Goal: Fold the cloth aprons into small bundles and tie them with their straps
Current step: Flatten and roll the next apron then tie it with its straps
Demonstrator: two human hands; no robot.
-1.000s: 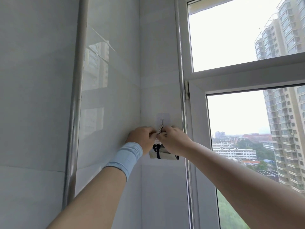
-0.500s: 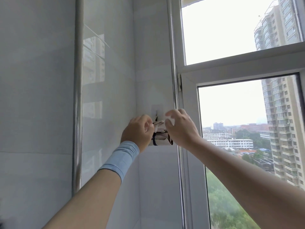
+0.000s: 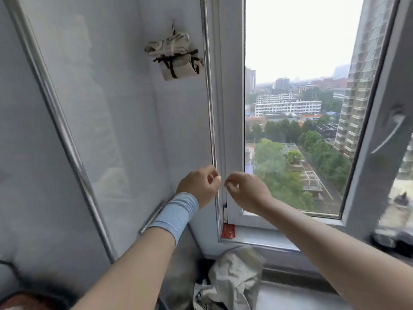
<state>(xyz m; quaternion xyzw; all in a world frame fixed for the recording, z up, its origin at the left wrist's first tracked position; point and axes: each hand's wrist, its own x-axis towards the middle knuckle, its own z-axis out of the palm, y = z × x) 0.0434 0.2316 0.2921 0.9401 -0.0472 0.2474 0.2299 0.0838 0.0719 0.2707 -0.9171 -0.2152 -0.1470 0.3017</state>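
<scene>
Two folded apron bundles hang from a wall hook (image 3: 173, 27) high in the corner. The upper bundle (image 3: 167, 47) is pale and wrapped in light straps; the lower bundle (image 3: 178, 67) is beige and tied with dark straps. My left hand (image 3: 199, 186), with a light blue wristband, and my right hand (image 3: 245, 191) hover far below them, side by side near the window frame. Both have loosely curled fingers and hold nothing. A crumpled pale cloth (image 3: 232, 278) lies at the bottom by the sill.
A metal pipe (image 3: 67, 142) runs down the tiled wall on the left. The window frame (image 3: 228, 108) stands right of the bundles, with an open sash and handle (image 3: 388, 133) at far right. A small red item (image 3: 228, 231) sits on the sill corner.
Both hands have let go of the bundle at the hook and dropped well below it. The view has tilted down, so the bundles now sit high in frame.
</scene>
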